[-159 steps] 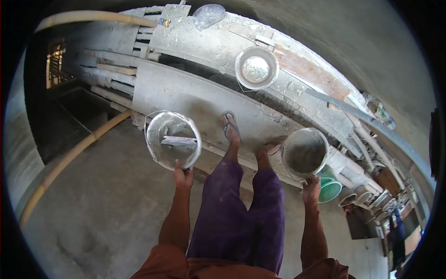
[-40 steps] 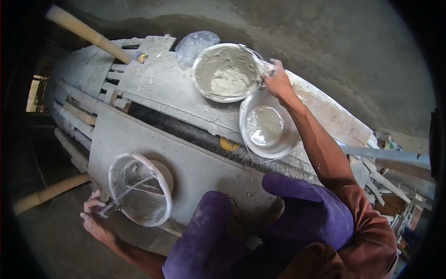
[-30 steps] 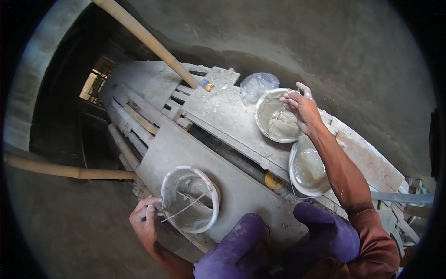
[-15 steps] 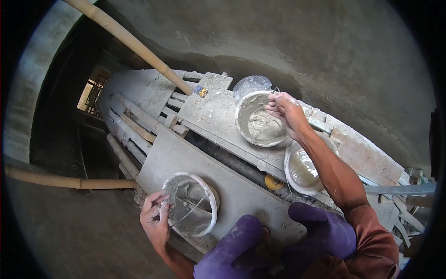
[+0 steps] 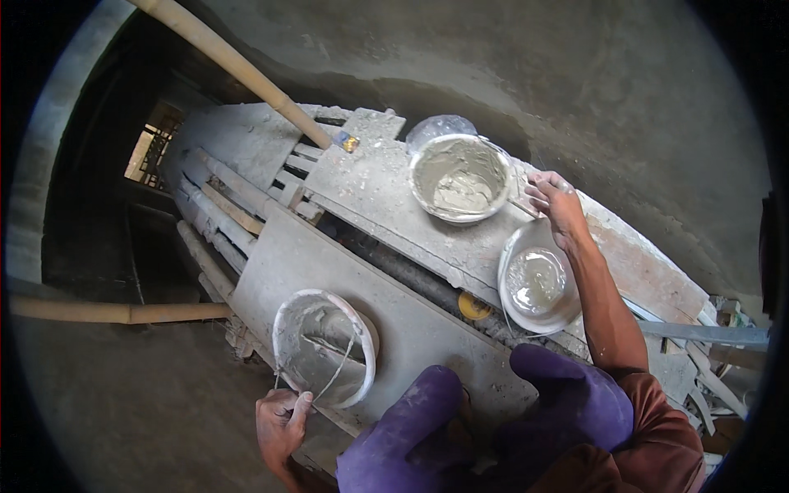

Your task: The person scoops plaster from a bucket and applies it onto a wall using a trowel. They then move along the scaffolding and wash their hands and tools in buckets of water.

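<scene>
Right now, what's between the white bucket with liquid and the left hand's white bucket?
The head view shows a flat grey board, then a dark gap with a round yellow thing.

Grey wall [image 5: 625, 99], barred window [image 5: 151, 153], dim floor [image 5: 148, 403]

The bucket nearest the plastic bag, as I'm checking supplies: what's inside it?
The bucket holds wet-looking grey paste, with more smeared around its inner sides. The paste hides the bucket's floor, so anything beneath cannot be seen.

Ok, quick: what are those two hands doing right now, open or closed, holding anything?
Left hand: closed, pinching the wire handle of the leftmost bucket.
Right hand: open, loosely curled, beside the bucket of grey mortar; seemingly holding nothing.
</scene>
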The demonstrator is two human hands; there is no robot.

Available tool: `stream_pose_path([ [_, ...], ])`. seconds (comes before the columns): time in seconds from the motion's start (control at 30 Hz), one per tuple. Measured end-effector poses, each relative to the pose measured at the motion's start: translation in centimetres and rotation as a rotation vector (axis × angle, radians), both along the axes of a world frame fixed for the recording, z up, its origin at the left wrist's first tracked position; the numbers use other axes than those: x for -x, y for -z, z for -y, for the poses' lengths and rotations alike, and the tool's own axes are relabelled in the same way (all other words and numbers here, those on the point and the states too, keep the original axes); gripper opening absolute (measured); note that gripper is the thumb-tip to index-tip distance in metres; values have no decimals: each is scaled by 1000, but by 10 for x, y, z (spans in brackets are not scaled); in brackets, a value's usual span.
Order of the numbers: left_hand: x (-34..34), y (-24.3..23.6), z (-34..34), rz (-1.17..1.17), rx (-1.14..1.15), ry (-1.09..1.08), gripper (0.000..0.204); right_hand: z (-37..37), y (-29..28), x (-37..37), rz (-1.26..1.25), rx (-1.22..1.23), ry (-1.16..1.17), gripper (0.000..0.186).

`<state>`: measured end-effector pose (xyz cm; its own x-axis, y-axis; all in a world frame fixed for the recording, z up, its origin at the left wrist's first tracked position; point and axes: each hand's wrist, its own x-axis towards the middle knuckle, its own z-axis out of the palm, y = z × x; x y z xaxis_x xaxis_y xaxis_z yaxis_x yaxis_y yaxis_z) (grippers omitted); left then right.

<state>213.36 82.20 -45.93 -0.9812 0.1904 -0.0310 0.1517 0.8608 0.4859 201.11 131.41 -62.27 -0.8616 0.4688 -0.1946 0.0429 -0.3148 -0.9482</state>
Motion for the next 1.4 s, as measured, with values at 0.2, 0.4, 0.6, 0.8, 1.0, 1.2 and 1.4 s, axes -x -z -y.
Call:
stream_pose_path([
  [0.2, 27, -27, -5, -278, 109, -70, 32, 1, -22, -41, 40, 19, -22, 12],
  [0.4, 45, -57, -3, -459, 11, -94, 34, 10, -53, -68, 38, -128, -75, 14],
  [0.6, 49, -65, 7, -645, 59, -64, 34, 23, -75, -68, 5, -192, -104, 15],
  [0.8, 40, -44, 34, -709, 223, 17, 33, 44, -94, -72, -18, -175, -59, 14],
  [1.0, 46, -9, 17, -673, 137, 77, 31, 25, -66, -75, -11, -206, -63, 17],
  [1.2, 38, 10, 8, -362, 93, 3, 15, 18, -25, -47, -125, -340, -145, 13],
  [1.4, 39, 1, -117, -522, 73, 60, 32, 9, -6, -80, -231, -519, -225, 10],
])
